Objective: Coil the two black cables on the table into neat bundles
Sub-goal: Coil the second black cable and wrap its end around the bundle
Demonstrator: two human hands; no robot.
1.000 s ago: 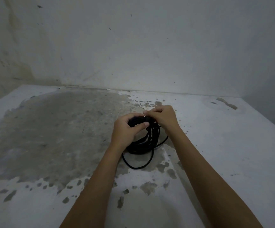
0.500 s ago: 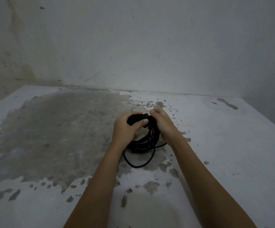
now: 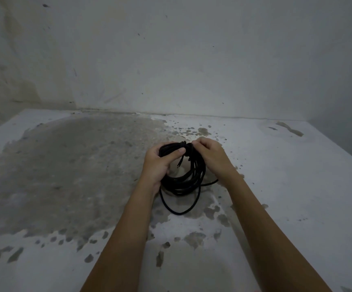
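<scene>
A black cable (image 3: 184,181) is wound into a round coil of several loops at the middle of the white table (image 3: 287,186). My left hand (image 3: 158,163) grips the coil's left side, thumb laid across the top strands. My right hand (image 3: 211,157) pinches the cable at the coil's top, where a wrap of strands bunches into a knot. One loose loop hangs out toward me below the coil, and a short end dangles inside the ring. I see only one cable.
The tabletop has a large worn grey patch (image 3: 76,169) on its left half and scattered grey chips near me. Stained walls (image 3: 192,60) close the table off behind and at the far right corner.
My right hand has shifted slightly right and now pinches the wrap at the coil's top. A short cable end now hangs inside the ring. The left hand keeps its grip.
</scene>
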